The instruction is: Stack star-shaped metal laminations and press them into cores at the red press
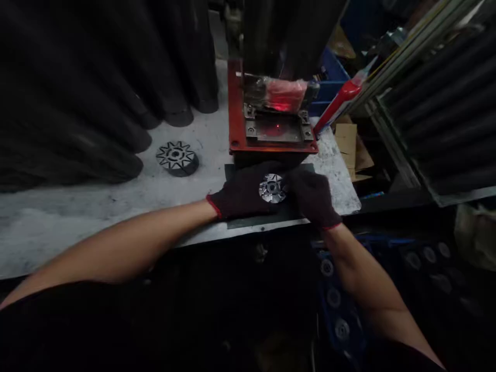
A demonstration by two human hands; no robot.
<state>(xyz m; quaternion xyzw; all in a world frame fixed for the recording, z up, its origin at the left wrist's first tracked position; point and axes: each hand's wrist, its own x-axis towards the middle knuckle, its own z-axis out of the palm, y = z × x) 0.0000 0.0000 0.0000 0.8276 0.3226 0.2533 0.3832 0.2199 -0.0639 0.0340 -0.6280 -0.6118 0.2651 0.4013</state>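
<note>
A round, shiny metal rotor core (272,188) with a central hole and slots in its face sits between my two hands, over a dark mat (251,222). My left hand (246,194), in a dark glove with a red cuff, is wrapped round its left side. At the core's right edge is my right hand (312,195), gloved alike, its fingers drawn together in a pinch. Whatever those fingertips hold is hidden. Farther left on the white bench stands a second rotor core (176,157), with a zigzag of dark slots on its top.
Behind my hands stands a red machine base (236,124) with a metal fixture (277,129) and a red light dot. A red tube (341,103) leans at its right. Tall dark cylinders (182,82) line the bench's left. Blue trays (341,315) with round parts lie lower right.
</note>
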